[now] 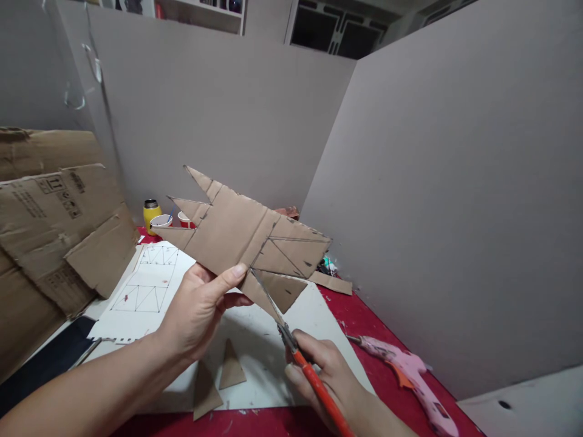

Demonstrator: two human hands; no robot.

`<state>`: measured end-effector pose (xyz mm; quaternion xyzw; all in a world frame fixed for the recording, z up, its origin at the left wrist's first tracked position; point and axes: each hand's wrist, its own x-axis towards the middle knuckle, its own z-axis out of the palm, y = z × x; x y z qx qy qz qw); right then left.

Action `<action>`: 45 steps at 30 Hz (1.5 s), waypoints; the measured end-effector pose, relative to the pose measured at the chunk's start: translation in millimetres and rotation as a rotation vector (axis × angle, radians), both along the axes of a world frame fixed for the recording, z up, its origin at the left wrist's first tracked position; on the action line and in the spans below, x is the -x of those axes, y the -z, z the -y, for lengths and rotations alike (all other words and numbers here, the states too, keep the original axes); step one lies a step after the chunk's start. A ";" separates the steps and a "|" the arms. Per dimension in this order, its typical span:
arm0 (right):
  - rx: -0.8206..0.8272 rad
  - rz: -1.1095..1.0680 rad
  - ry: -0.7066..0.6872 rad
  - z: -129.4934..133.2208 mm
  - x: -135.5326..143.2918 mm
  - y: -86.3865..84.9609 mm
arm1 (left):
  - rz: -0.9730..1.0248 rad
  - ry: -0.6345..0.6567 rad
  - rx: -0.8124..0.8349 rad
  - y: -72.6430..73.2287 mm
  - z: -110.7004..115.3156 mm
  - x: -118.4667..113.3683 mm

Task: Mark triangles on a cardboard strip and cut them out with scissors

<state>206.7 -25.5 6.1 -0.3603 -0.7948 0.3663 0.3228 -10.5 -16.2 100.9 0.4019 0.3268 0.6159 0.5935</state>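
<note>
My left hand [200, 309] grips a flat piece of cardboard [232, 224] by its lower edge, thumb on top. Pointed triangles stick out from the cardboard's left end, and drawn dark lines mark more triangles at its right end. My right hand [323, 370] is closed around red-orange-handled scissors [314, 379]. The scissors' blades lie along a drawn line at the cardboard's lower right, their tips near my left thumb. Beneath, two loose cardboard triangles [232, 365] lie on a white board [264, 376].
A pink glue gun [410, 370] lies on the red tablecloth [337, 303] at right. At left are a paper with drawn triangles [141, 297], a dark flat item [50, 358] and stacked cardboard [59, 224]. A yellow bottle [152, 212] and cups stand behind. Grey panels [218, 115] enclose the table.
</note>
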 end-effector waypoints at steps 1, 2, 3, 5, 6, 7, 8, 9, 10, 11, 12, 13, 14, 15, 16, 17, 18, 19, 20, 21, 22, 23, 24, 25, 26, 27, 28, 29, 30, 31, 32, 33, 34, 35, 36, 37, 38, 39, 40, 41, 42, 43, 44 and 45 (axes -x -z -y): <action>-0.011 0.000 0.005 0.2 -0.3 -1.1 | -0.002 0.005 -0.005 -0.5 0.3 0.1; -0.020 -0.004 0.008 0.5 -0.6 -1.9 | -0.003 0.007 -0.011 -1.1 0.6 0.2; -0.029 -0.011 0.007 0.9 -0.8 -2.3 | -0.002 0.007 -0.017 -1.8 0.9 0.1; -0.044 -0.022 0.000 1.5 -1.2 -2.0 | 0.000 0.011 -0.025 -2.9 1.5 -0.1; -0.052 -0.023 -0.002 1.7 -1.3 -1.4 | 0.003 0.015 -0.028 -3.2 1.6 -0.1; -0.060 -0.025 0.000 1.7 -1.2 -0.7 | 0.006 0.021 -0.027 -3.5 1.7 -0.1; -0.067 -0.025 0.007 1.5 -0.9 0.0 | 0.012 0.029 -0.024 -3.6 1.8 0.0; -0.079 -0.023 0.013 1.2 -0.5 0.7 | 0.020 0.037 -0.017 -3.6 1.8 0.3; -0.096 -0.023 0.023 0.8 0.0 1.1 | 0.030 0.047 -0.005 -3.7 2.0 0.7; -0.120 -0.022 0.034 0.3 0.5 1.4 | 0.042 0.060 0.010 -3.8 2.2 1.1; -0.148 -0.019 0.042 -0.1 1.0 1.4 | 0.056 0.076 0.032 -3.9 2.4 1.6; -0.176 -0.015 0.049 -0.3 1.2 1.4 | 0.073 0.094 0.053 -4.1 2.8 2.0; -0.201 -0.011 0.054 -0.4 1.3 1.3 | 0.092 0.111 0.073 -4.4 3.3 2.3; -0.223 -0.008 0.056 -0.3 1.2 1.2 | 0.111 0.126 0.091 -4.8 3.8 2.6; -0.236 -0.001 0.058 0.0 1.0 1.2 | 0.132 0.141 0.102 -5.3 4.4 2.7; -0.245 0.007 0.060 0.3 0.7 1.3 | 0.153 0.152 0.108 -5.9 5.0 2.6; -0.251 0.017 0.065 0.7 0.4 1.5 | 0.173 0.160 0.113 -6.5 5.6 2.5; -0.260 0.027 0.073 1.0 0.3 1.8 | 0.190 0.168 0.120 -7.2 6.1 2.2; -0.271 0.035 0.080 1.1 0.2 2.1 | 0.205 0.170 0.131 -7.9 6.6 1.9; -0.281 0.038 0.086 1.0 0.2 2.3 | 0.218 0.172 0.142 -8.6 6.9 1.5; -0.289 0.037 0.091 0.8 0.3 2.4 | 0.227 0.170 0.156 -9.2 7.2 1.1; -0.292 0.033 0.093 0.4 0.4 2.4 | 0.232 0.167 0.168 -9.6 7.4 0.8; -0.288 0.027 0.091 0.0 0.5 2.3 | 0.234 0.165 0.177 -9.8 7.4 0.6; -0.276 0.020 0.088 -0.3 0.5 2.1 | 0.236 0.165 0.183 -9.9 7.5 0.6; -0.257 0.011 0.080 -0.5 0.5 1.8 | 0.238 0.162 0.194 -9.8 7.5 0.8; -0.236 -0.002 0.070 -0.7 0.5 1.4 | 0.242 0.154 0.208 -9.5 7.4 1.1; -0.215 -0.017 0.056 -0.7 0.5 1.0 | 0.248 0.141 0.225 -9.1 7.1 1.5; -0.194 -0.035 0.043 -0.6 0.4 0.5 | 0.254 0.129 0.243 -8.7 6.7 2.1; -0.175 -0.053 0.029 -0.6 0.5 0.0 | 0.259 0.117 0.263 -8.3 6.0 2.5; -0.157 -0.068 0.017 -0.6 0.5 -0.6 | 0.265 0.107 0.278 -7.9 5.0 2.9; -0.138 -0.076 0.006 -0.9 0.6 -1.3 | 0.269 0.106 0.286 -7.4 3.6 3.2; -0.118 -0.077 0.001 -1.4 0.6 -2.0 | 0.270 0.112 0.289 -6.8 2.0 3.2; -0.100 -0.075 0.001 -2.1 0.7 -2.8 | 0.265 0.119 0.286 -6.1 0.1 3.1; -0.086 -0.069 0.004 -3.1 0.7 -3.5 | 0.254 0.123 0.278 -5.3 -1.8 2.8; -0.077 -0.061 0.010 -4.3 0.8 -4.3 | 0.238 0.126 0.262 -4.5 -3.7 2.5; -0.074 -0.051 0.017 -5.4 0.8 -5.0 | 0.218 0.126 0.244 -3.6 -5.4 2.4; -0.074 -0.045 0.022 -6.5 0.7 -5.6 | 0.200 0.127 0.225 -2.7 -6.9 2.4; -0.072 -0.040 0.024 -7.3 0.7 -6.3 | 0.188 0.129 0.208 -1.8 -8.0 2.7; -0.068 -0.036 0.022 -7.7 0.6 -6.9 | 0.183 0.136 0.196 -1.0 -8.9 3.3; -0.059 -0.032 0.020 -7.9 0.5 -7.4 | 0.184 0.146 0.192 -0.3 -9.6 4.2; -0.051 -0.028 0.022 -7.7 0.3 -7.9 | 0.187 0.160 0.190 0.3 -10.1 5.1; -0.045 -0.025 0.020 -7.4 0.0 -8.2 | 0.190 0.174 0.189 0.9 -10.5 6.1; -0.045 -0.023 0.020 -6.9 -0.3 -8.2 | 0.190 0.185 0.187 1.3 -10.8 7.0; -0.047 -0.019 0.020 -6.5 -0.6 -8.1 | 0.186 0.190 0.182 1.6 -11.0 7.7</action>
